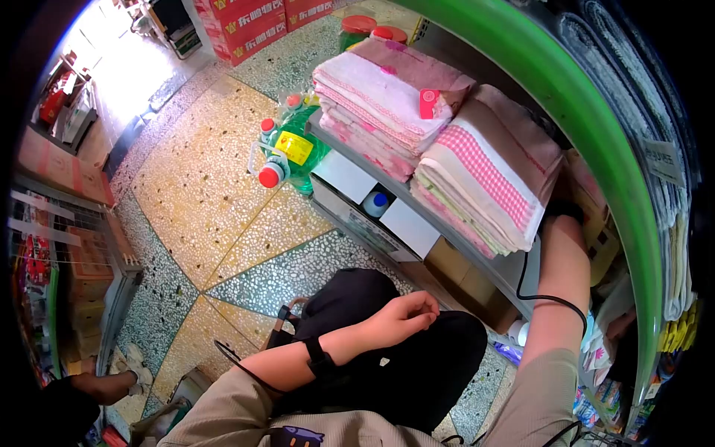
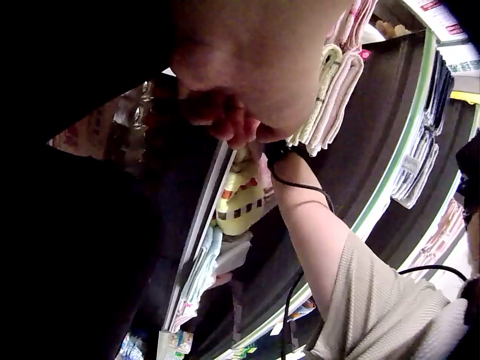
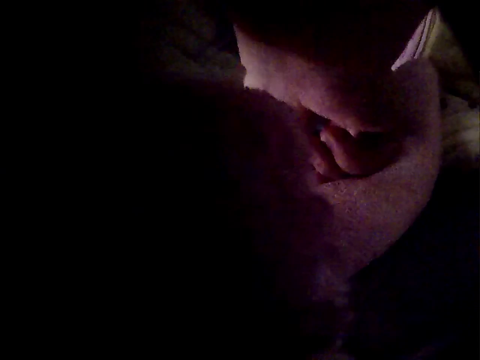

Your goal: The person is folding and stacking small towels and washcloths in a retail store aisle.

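Observation:
My left hand (image 1: 406, 319) hovers over my dark-trousered knees, its fingers loosely curled around nothing. My right arm (image 1: 562, 279) reaches into a shelf, past the near end of a stack of folded towels (image 1: 484, 167) with a pink checked band. In the head view the right hand itself is hidden behind that stack. The right wrist view is very dark; the right hand (image 3: 352, 154) appears there with bent fingers, and I cannot tell whether they grip anything. A second towel stack (image 1: 383, 97), white and pink with a red tag, lies beside the first.
A green shelf edge (image 1: 596, 127) curves close above my right arm. Green bottles with red caps (image 1: 298, 145) stand on the floor by the shelf's end. Open cartons (image 1: 465, 279) fill the level below the towels. Another person's hand (image 1: 104, 387) shows at lower left.

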A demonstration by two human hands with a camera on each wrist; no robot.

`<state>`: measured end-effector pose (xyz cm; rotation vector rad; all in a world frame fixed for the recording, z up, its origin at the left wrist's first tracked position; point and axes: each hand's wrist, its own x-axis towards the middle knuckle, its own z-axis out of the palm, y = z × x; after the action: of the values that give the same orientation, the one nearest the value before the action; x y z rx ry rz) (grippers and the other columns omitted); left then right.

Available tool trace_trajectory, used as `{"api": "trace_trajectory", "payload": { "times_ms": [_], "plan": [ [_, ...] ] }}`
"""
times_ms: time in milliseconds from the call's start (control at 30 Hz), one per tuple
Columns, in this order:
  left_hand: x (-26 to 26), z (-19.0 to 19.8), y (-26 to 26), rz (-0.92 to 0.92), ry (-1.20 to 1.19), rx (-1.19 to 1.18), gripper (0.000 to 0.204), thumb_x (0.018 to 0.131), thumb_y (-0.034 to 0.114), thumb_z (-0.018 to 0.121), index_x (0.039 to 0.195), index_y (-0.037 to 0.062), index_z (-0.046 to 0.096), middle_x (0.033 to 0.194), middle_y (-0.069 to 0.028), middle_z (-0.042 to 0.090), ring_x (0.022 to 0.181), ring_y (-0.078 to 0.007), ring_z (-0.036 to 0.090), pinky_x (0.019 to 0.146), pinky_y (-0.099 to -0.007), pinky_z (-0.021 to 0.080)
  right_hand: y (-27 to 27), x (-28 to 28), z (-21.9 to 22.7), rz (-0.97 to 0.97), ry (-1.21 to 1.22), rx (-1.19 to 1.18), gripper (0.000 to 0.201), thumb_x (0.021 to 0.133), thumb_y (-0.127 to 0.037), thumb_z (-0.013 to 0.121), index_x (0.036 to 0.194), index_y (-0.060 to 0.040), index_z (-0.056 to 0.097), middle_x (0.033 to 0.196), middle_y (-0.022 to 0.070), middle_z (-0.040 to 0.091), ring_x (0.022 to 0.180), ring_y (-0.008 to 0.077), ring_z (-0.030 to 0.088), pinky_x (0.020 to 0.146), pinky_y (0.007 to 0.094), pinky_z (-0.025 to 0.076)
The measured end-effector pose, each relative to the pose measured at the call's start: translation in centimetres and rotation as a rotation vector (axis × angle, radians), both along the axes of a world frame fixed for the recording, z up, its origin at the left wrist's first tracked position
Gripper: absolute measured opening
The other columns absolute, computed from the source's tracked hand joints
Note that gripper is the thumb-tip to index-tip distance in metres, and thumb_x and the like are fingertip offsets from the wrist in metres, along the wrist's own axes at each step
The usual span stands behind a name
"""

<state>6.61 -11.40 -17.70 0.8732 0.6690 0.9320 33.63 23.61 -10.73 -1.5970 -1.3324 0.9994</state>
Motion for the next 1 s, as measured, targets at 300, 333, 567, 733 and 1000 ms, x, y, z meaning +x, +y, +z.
{"api": "trace_trajectory", "payload": {
  "times_ms": [300, 333, 567, 733, 1000],
  "plan": [
    [-0.4, 0.3, -0.4, -0.037, 0.177, 0.09, 0.012, 0.088, 0.007, 0.054, 0.099, 0.0024, 0.052, 0.079, 0.0001, 0.053, 0.073, -0.0073, 0.049, 0.066, -0.0231, 0.041, -2.6, 2.6, -1.8, 0.002, -0.253, 0.164, 0.03, 0.078, -0.026, 0.062, 0.1, -0.0073, 0.053, 0.075, 0.0058, 0.057, 0.058, 0.016, 0.057, 0.048, 0.0275, 0.044],
    [-0.4, 0.2, -0.5, -0.025, 0.194, 0.098, 0.012, 0.088, 0.006, 0.054, 0.1, 0.0021, 0.052, 0.079, -0.0003, 0.053, 0.074, -0.0074, 0.05, 0.066, -0.0231, 0.041, -2.9, 2.9, -1.8, 0.0, -0.289, 0.181, 0.029, 0.078, -0.025, 0.062, 0.1, -0.0073, 0.053, 0.074, 0.0056, 0.057, 0.057, 0.0159, 0.057, 0.048, 0.0273, 0.044],
    [-0.2, 0.3, -1.1, 0.001, 0.265, 0.127, 0.01, 0.088, 0.004, 0.054, 0.098, 0.0016, 0.053, 0.08, 0.0005, 0.053, 0.072, -0.0061, 0.049, 0.064, -0.0214, 0.041, -4.1, 4.2, -1.4, -0.005, -0.503, 0.282, 0.027, 0.077, -0.024, 0.063, 0.096, -0.008, 0.054, 0.068, 0.0044, 0.056, 0.052, 0.0148, 0.055, 0.045, 0.0263, 0.042],
    [-0.2, 0.0, -1.5, 0.017, 0.312, 0.144, 0.013, 0.086, 0.003, 0.056, 0.099, 0.0025, 0.053, 0.084, -0.0007, 0.054, 0.075, -0.0078, 0.05, 0.066, -0.022, 0.042, -6.4, 4.3, -0.3, 0.089, -0.63, 0.45, 0.042, 0.068, -0.011, 0.066, 0.108, -0.0055, 0.055, 0.094, 0.0124, 0.061, 0.082, 0.0242, 0.06, 0.071, 0.0323, 0.048],
    [-0.8, 6.3, 1.3, 0.569, 1.044, 1.36, 0.054, 0.063, 0.006, 0.07, 0.114, 0.0156, 0.054, 0.116, -0.009, 0.049, 0.105, -0.0291, 0.047, 0.09, -0.0431, 0.037, -11.3, 1.2, 2.0, -0.063, -0.849, 0.379, 0.062, 0.068, -0.012, 0.064, 0.127, -0.0122, 0.046, 0.125, 0.0177, 0.05, 0.117, 0.0344, 0.047, 0.098, 0.0377, 0.038]
  ]
}}
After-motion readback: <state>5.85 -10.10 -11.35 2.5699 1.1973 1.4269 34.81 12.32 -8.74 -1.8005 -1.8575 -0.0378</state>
